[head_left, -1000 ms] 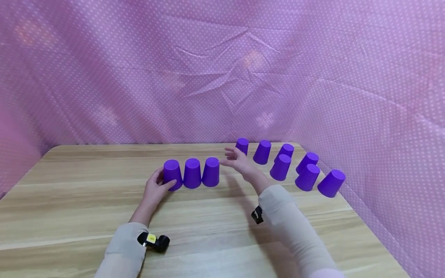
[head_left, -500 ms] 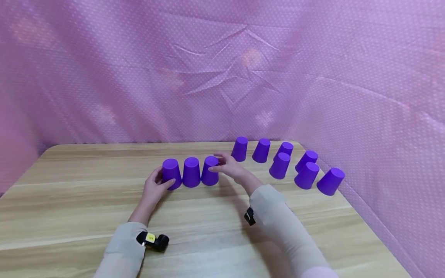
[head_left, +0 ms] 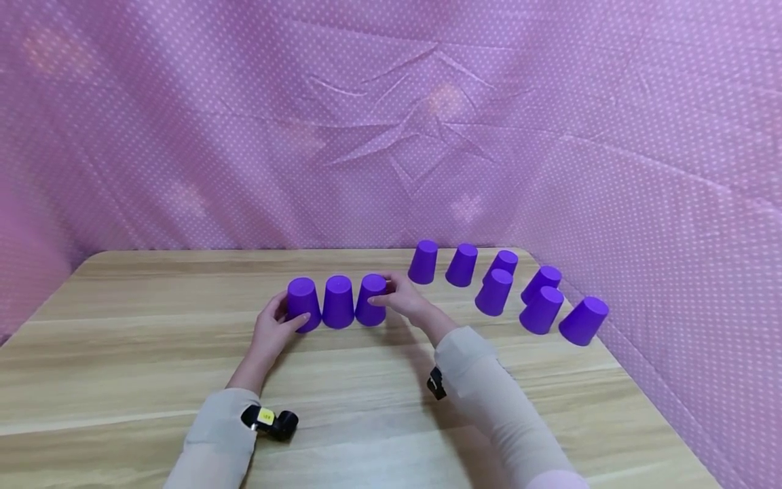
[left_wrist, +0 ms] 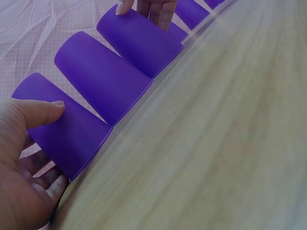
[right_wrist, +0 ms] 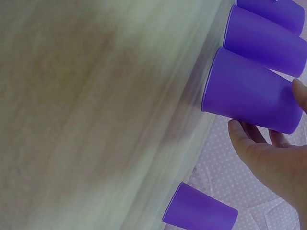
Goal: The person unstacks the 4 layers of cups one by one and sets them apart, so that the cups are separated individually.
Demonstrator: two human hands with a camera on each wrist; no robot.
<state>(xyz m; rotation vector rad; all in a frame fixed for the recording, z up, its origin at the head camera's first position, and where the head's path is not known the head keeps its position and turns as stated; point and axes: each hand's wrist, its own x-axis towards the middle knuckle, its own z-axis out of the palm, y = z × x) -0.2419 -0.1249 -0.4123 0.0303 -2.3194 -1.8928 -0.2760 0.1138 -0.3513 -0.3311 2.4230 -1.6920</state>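
Observation:
Three purple cups stand upside down in a row on the wooden table. My left hand (head_left: 269,337) grips the left cup (head_left: 301,296), thumb across its front and fingers round its outer side. The middle cup (head_left: 338,304) stands between the other two, untouched by either hand. My right hand (head_left: 406,299) holds the right cup (head_left: 366,292), the thumb on its front near the top and the fingers round its outer side. In the left wrist view the bases of the left cup (left_wrist: 72,136) and middle cup (left_wrist: 100,76) meet at their rims.
Several more upside-down purple cups stand at the right, among them a back-left cup (head_left: 423,263) and a front-right cup (head_left: 583,322) near the table's right edge. Pink dotted cloth (head_left: 366,136) hangs behind and beside the table (head_left: 342,407).
My right hand has moved left and down from beside the right cup and taken hold of it. My left hand has stayed on the left cup.

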